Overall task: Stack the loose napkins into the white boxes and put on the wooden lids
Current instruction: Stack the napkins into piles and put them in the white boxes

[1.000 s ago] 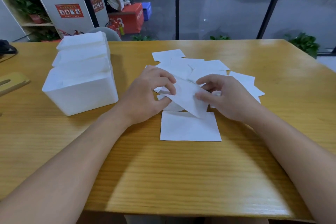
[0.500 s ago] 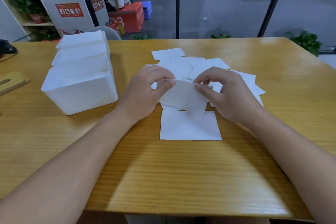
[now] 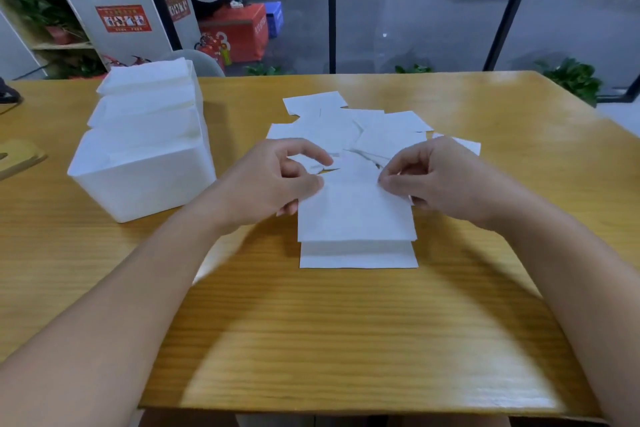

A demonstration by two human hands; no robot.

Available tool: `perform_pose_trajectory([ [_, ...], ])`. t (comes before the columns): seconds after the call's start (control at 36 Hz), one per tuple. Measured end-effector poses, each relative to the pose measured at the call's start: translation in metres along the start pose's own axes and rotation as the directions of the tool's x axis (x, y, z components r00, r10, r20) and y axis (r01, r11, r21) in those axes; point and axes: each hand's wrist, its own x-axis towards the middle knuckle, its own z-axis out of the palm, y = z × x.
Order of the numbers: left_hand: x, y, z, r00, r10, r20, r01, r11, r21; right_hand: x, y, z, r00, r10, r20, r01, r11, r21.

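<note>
Forearms reach in from the near edge of the wooden table. Nearest, a flat napkin lies on the table, and a held napkin hangs over its far part, seemingly lifted, though whether their edges touch is unclear. The left hand pinches this napkin's left top corner between thumb and curled fingers; the right hand pinches the right top corner likewise. Just beyond the held napkin, loose napkins lie scattered and overlapping. Left of the held napkin stand three white boxes in a row, napkins filling them. A wooden lid lies left of the boxes.
</note>
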Motion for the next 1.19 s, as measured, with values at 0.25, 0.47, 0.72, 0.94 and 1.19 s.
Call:
perform_pose_trajectory([
  [0.25,-0.003,0.000,0.000,0.984,-0.105,0.146,0.066,0.965,0.253,-0.006,-0.005,0.006,0.990,0.082,0.112,-0.058,0.978,-0.201],
  [0.47,-0.003,0.003,0.004,0.979,-0.121,0.165,0.059,0.939,0.338,-0.007,-0.005,0.008,0.992,0.050,0.116,-0.005,0.932,-0.361],
  [0.72,-0.004,0.005,0.002,0.983,-0.097,0.158,0.046,0.953,0.299,-0.006,-0.005,0.005,0.991,0.019,0.134,0.033,0.926,-0.376],
  [0.94,-0.002,0.003,0.000,0.985,-0.074,0.157,0.016,0.940,0.341,-0.003,-0.001,-0.001,0.991,-0.017,0.133,0.067,0.921,-0.383],
  [1.19,0.011,-0.023,0.011,0.987,0.060,-0.150,0.013,0.896,0.443,-0.005,-0.001,0.021,0.976,-0.125,0.179,0.175,0.940,-0.293],
])
